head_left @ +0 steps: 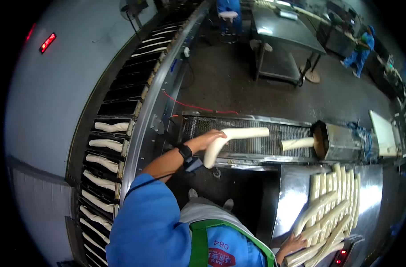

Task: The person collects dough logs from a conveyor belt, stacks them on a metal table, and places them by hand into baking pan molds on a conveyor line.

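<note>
My left hand, with a black watch on the wrist, is closed round a long pale dough roll. This roll bends over the hand and droops at its near end, above a mesh conveyor. At lower right my right hand lies at the near ends of stacked dough rolls on a steel table. Its fingers curl against one dough roll of the pile; the fingertips are partly hidden. Another short dough piece rests on the mesh conveyor by a metal outlet.
A tray conveyor runs along my left, with dough strips in many of its dark trays, behind a steel rail. Further off stand a steel table and two people in blue. A red-lit display sits by the near table.
</note>
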Tool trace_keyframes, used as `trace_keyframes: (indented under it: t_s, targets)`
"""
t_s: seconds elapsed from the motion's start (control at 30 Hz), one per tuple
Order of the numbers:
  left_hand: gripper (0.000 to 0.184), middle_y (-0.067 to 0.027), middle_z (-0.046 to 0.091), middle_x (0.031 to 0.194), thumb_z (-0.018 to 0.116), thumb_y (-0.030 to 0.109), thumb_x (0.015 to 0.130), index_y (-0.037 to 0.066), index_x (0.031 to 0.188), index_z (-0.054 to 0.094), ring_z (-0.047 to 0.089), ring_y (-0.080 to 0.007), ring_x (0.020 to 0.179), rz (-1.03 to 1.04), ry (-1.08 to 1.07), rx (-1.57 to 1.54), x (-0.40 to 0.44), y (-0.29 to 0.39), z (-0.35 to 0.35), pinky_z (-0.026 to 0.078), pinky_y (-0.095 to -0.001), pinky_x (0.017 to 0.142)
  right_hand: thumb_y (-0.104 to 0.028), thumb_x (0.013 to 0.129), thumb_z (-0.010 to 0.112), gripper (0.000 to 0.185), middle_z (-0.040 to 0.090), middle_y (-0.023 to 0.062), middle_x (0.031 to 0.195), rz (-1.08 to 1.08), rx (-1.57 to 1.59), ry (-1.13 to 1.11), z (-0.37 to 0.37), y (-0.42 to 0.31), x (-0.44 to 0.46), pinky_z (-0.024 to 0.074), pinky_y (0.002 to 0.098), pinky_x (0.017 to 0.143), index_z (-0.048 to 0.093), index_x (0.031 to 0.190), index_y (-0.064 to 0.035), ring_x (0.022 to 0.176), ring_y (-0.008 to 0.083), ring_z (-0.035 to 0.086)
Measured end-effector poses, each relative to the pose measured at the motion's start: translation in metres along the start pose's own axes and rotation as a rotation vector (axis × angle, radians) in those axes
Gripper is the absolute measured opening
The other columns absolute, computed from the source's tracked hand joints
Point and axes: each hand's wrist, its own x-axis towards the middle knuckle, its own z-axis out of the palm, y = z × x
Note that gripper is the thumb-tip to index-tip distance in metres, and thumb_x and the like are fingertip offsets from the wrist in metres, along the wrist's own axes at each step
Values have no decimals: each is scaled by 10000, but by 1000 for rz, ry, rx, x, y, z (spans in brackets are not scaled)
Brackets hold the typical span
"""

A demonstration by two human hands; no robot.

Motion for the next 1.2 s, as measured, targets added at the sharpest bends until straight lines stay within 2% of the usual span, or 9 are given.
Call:
trace_keyframes:
  t_s: [0.1,0.23,0.7,0.77,0.9,0.97,1.03,1.07,1.2]
  targets:
    - [486,-124,564,958,484,254,746,5,1155,400,514,-161,847,94,-28,-433,-10,13,10,405,-269,735,-318,656,633,508,290,290,1209,-10,-128,37,7,-2,-3,331,436,852,494,1090,-95,1084,396,337]
    - [423,-83,561,854,543,314,704,36,1018,486,541,-155,722,258,62,-683,-52,49,-1,450,-269,596,-301,695,603,459,430,242,1092,-123,-345,72,-16,-36,8,432,357,708,488,1077,-74,928,323,485]
    - [450,-82,460,916,537,327,721,90,1067,374,475,-213,854,1211,1109,-1050,-192,96,-265,409,-353,733,-299,715,567,416,491,169,938,-305,905,-404,-182,-259,60,437,298,629,498,1031,-37,773,239,516]
    - [381,-81,477,895,506,320,746,77,1025,414,488,-199,827,1143,1169,-1092,-173,58,-324,418,-342,716,-299,717,562,411,500,159,916,-398,1034,-484,-217,-314,58,437,290,617,500,1024,-32,751,227,520]
    - [317,-74,505,782,477,351,758,68,898,495,512,-185,751,297,892,-859,-150,-42,-417,422,-301,665,-298,723,551,402,518,138,872,-669,1212,-591,-293,-445,42,439,273,595,503,1011,-21,707,203,529]
    - [499,-116,454,930,490,334,748,70,1149,353,455,-175,688,150,1183,-830,-161,-5,-392,369,-329,462,-298,726,546,398,526,127,850,-822,1276,-647,-330,-518,23,440,265,584,504,1004,-16,685,191,533]
    - [187,-32,329,558,429,254,795,119,922,409,281,-103,338,273,1276,-806,-190,32,-354,229,-240,301,-297,729,541,394,535,117,828,-963,1323,-704,-361,-594,0,440,257,572,506,998,-11,663,179,538]
    - [384,-81,351,850,482,266,757,124,1079,329,352,-159,638,268,1151,-747,-200,29,-357,295,-287,520,-297,730,538,393,540,112,817,-1022,1337,-738,-374,-632,-14,441,252,567,507,994,-8,652,174,540]
    - [518,-85,394,1056,530,209,727,125,1188,310,383,-175,938,374,1132,-724,-239,27,-376,305,-286,788,-297,736,528,387,557,91,773,-1196,1270,-902,-389,-763,-86,442,236,544,510,981,2,607,150,549]
